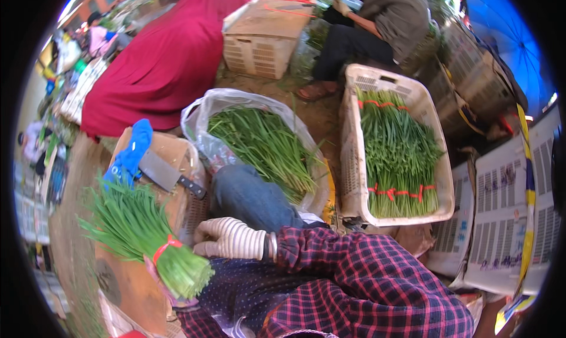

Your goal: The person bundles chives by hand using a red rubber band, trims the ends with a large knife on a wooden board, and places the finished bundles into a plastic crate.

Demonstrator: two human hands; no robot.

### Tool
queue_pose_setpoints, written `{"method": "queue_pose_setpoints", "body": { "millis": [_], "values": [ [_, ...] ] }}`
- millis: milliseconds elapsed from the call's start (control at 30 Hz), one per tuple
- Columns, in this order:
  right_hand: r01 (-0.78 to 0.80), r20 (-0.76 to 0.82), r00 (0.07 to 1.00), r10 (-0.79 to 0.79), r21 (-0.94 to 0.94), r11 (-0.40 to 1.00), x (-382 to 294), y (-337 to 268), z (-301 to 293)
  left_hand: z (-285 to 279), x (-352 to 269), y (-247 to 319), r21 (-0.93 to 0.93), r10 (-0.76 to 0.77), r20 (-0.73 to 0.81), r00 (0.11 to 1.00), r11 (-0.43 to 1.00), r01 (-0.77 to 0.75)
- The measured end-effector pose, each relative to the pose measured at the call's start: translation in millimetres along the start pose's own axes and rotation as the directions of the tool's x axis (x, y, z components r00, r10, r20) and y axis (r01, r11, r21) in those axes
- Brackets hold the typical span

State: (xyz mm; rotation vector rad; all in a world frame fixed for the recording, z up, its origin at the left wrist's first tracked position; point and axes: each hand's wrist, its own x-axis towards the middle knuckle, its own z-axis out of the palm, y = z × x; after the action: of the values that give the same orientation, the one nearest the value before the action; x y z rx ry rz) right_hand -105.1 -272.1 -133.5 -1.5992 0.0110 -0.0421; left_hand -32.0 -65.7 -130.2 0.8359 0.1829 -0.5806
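A bundle of long green leafy stalks point(154, 240), tied with red tape, rests in my left hand point(170, 289), mostly hidden beneath it. My right hand point(232, 238), in a striped knit glove, is near the bundle's cut ends with fingers partly curled and holding nothing. A cleaver point(170, 174) lies on a wooden board point(172, 150) beside a blue cloth point(132, 150). Loose green stalks point(265, 147) fill a clear plastic bag point(201, 130) beyond my knee. To the right, a white plastic crate point(409, 220) holds several bundles tied with red tape point(398, 152).
Another wooden board point(132, 289) lies under the bundle at lower left. A lidded crate point(261, 55) stands ahead. A person in dark trousers point(353, 48) sits beyond it to the right, and a red cloth point(168, 68) drapes at upper left. Strapped white crates point(499, 205) line the right.
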Motion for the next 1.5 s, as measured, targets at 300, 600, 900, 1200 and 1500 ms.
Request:
{"method": "queue_pose_setpoints", "body": {
  "millis": [300, 600, 900, 1200, 1500],
  "values": [
    [0.063, -0.208, 0.978, -0.029, 0.157, 0.986, -38.0, -16.9, -45.4, 57.3, 9.4, -40.2, 0.136, -0.095, 0.067, 0.993, 0.987, 0.085],
    [0.226, -0.142, 0.707, -0.693, -0.883, 0.411, -60.8, -40.2, -96.9, 105.6, 16.6, -31.3, 0.288, -0.244, 0.236, 0.941, 0.942, 0.172],
    [0.416, -0.025, 0.828, -0.561, -0.643, 0.643, -47.4, -66.5, -156.6, 143.2, 55.9, -12.2, 0.673, -0.251, 0.497, 0.831, 0.716, -0.186],
    [0.250, -0.486, 0.798, -0.358, -0.274, 0.929, -54.9, -72.8, -189.0, 150.9, 118.0, -42.5, 0.626, -0.168, 0.725, 0.668, 0.566, -0.537],
    [0.232, -0.597, 0.772, -0.218, -0.055, 0.971, -54.1, -41.5, -195.0, 203.3, 122.3, -107.9, 0.547, 0.004, 0.747, 0.665, 0.564, -0.618]
  ]
}}
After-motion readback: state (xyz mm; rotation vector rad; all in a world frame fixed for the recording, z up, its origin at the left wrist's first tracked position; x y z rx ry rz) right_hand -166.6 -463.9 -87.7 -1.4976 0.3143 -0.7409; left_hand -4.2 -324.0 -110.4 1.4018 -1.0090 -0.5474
